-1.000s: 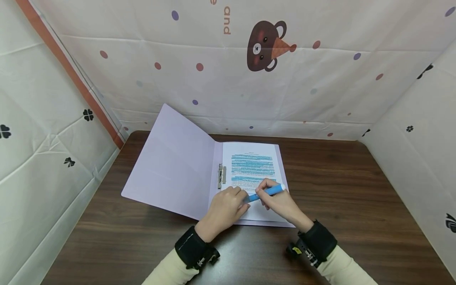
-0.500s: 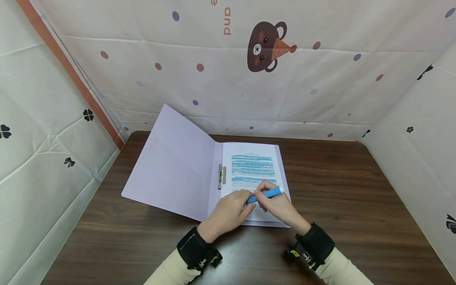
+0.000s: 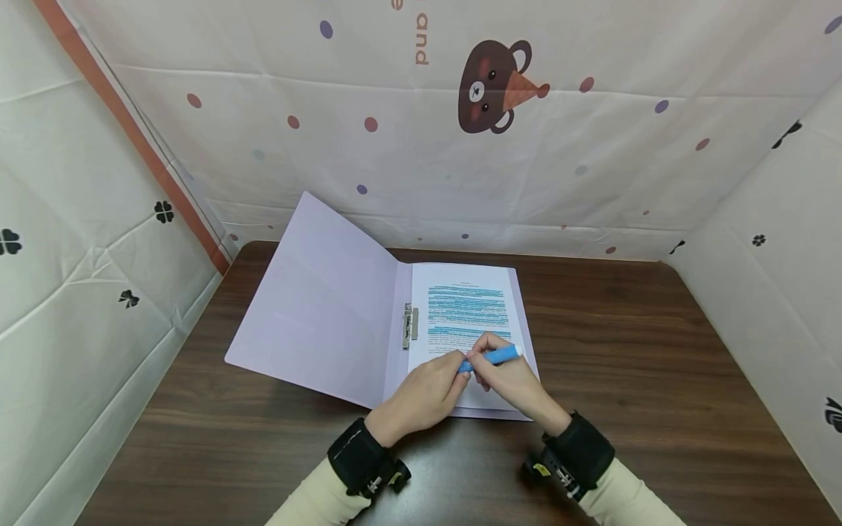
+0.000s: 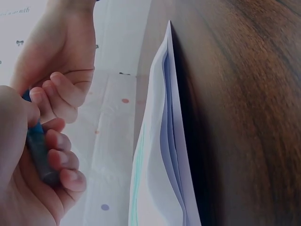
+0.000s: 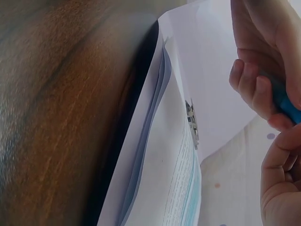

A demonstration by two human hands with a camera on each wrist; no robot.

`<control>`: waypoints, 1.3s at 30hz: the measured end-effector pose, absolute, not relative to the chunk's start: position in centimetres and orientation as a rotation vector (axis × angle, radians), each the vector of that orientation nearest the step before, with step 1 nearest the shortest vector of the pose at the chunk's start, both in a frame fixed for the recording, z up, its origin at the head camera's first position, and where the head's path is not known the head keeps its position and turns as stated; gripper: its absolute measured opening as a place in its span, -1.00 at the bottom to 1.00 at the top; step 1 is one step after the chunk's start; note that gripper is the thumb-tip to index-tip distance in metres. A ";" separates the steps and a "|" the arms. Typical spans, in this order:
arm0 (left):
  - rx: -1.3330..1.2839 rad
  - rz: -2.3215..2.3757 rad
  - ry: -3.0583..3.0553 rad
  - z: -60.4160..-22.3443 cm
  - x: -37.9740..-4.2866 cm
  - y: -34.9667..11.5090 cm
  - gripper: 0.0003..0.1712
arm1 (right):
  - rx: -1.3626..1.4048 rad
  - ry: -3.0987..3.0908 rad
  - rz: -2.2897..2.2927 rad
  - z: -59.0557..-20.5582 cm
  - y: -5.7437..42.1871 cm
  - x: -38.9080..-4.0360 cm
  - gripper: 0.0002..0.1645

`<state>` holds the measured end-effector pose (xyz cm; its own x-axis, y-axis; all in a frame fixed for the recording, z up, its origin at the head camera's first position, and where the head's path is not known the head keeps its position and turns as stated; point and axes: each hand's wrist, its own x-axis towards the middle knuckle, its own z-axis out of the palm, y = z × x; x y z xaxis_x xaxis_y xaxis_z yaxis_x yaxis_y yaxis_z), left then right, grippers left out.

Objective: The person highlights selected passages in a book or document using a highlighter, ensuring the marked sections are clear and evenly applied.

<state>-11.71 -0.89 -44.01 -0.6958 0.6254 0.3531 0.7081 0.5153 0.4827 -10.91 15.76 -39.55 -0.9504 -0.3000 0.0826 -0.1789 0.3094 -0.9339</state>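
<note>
A blue highlighter [image 3: 505, 354] slants between both hands above a printed sheet. My right hand [image 3: 509, 372] pinches its barrel, with the pale end pointing up and right. My left hand [image 3: 421, 394] has its fingers curled round the other end. In the left wrist view, the highlighter's greyish end [image 4: 47, 172] lies inside the left palm; the tip itself cannot be seen. Beneath the hands is the sheet [image 3: 463, 275], many of its lines marked in blue. It lies in an open lilac folder [image 3: 316, 299], and the hands cover its lower part.
A metal clip [image 3: 406, 326] sits along the folder's spine. Several sheets [image 5: 155, 136] are stacked in the folder, with their near edges curling up. The folder lies on a dark wooden table [image 3: 625, 351]. Patterned white cloth [image 3: 408, 161] hangs behind and at both sides.
My left hand has shifted right and now covers more of the highlighter's lower end. The right hand has moved slightly left with the barrel. Folder and sheets look unmoved.
</note>
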 end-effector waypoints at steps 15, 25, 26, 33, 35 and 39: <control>-1.204 -0.687 -2.509 -44.0 -12.3 -1.3 -0.76 | -0.290 2.320 -1.869 -42.4 15.7 -12.0 -0.80; -1.176 -0.647 -2.451 -44.1 -12.5 -1.4 -0.76 | -0.255 2.329 -1.900 -42.3 15.3 -12.0 -0.75; -1.171 -0.643 -2.450 -44.1 -12.6 -1.4 -0.75 | -0.267 2.341 -1.894 -42.3 15.3 -12.0 -0.74; -1.136 -0.626 -2.428 -44.2 -12.5 -1.6 -0.71 | -0.351 2.393 -1.853 -42.1 15.4 -12.0 -0.75; -1.133 -0.636 -2.436 -44.2 -12.5 -1.6 -0.71 | -0.355 2.383 -1.863 -42.1 15.3 -12.0 -0.75; -1.123 -0.680 -2.493 -44.1 -12.4 -1.6 -0.68 | -0.345 2.342 -1.901 -42.3 15.3 -12.1 -0.75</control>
